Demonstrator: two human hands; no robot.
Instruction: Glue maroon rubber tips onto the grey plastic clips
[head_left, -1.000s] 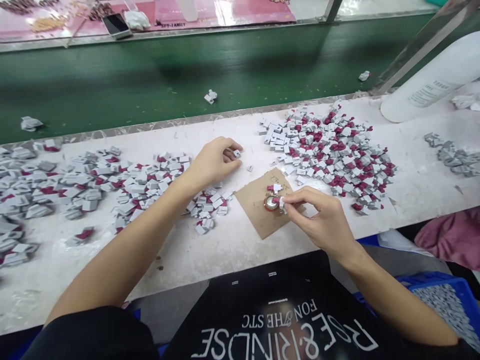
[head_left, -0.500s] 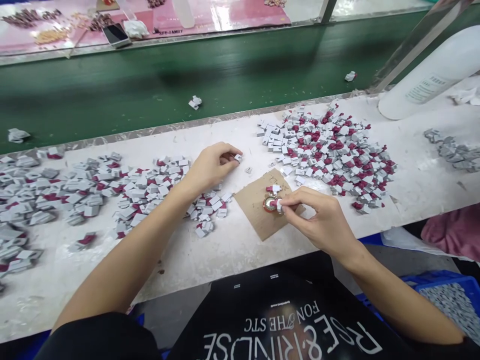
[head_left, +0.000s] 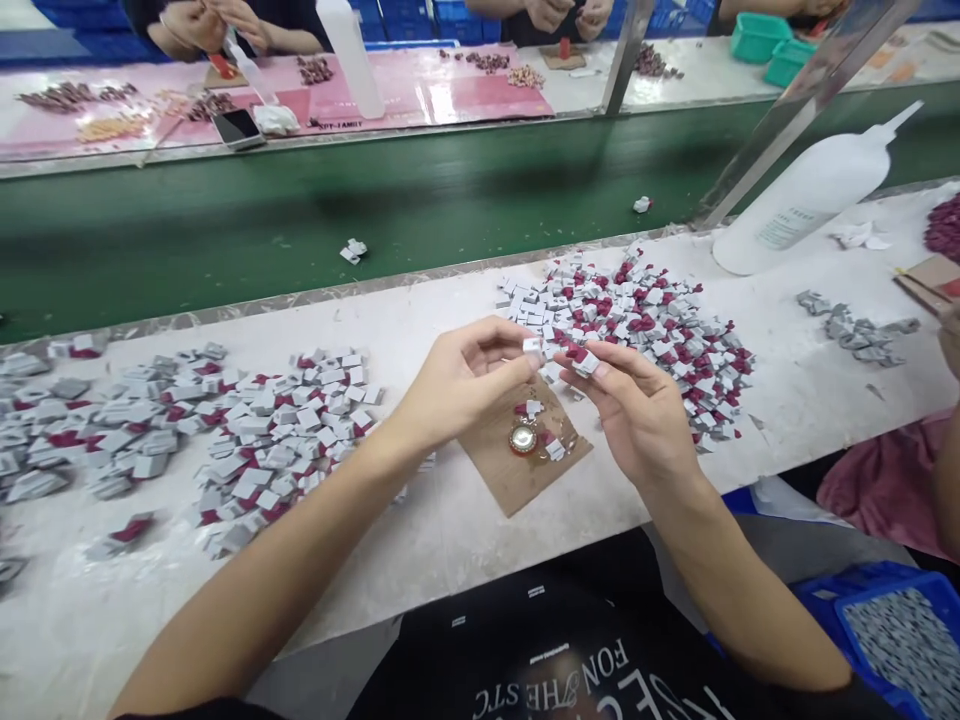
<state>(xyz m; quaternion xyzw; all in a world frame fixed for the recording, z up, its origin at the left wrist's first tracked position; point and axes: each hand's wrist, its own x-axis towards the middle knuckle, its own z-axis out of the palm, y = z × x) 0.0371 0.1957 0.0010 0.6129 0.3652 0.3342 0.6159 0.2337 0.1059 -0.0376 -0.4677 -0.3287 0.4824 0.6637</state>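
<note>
My left hand (head_left: 476, 380) pinches a small light-grey plastic piece (head_left: 532, 346) between thumb and fingertips. Close beside it, my right hand (head_left: 641, 415) grips a grey-and-maroon plastic piece (head_left: 581, 359). The two held pieces are a small gap apart. Below them a brown cardboard square (head_left: 499, 485) lies on the table. It bears a bottle cap (head_left: 523, 438) holding clear liquid, with one grey-and-maroon piece (head_left: 531, 408) behind it and another (head_left: 553, 447) to its right.
A heap of grey-and-maroon pieces (head_left: 637, 320) lies behind my right hand, and another (head_left: 277, 430) spreads leftward. A white squeeze bottle (head_left: 802, 200) stands at the back right. Beyond the green belt (head_left: 450, 200), co-workers' hands (head_left: 551, 14) work at a pink-covered table.
My right hand has lifted its piece away from the bottle cap. My left hand has moved right with its grey piece, close to the right hand. The view has tilted upward.
</note>
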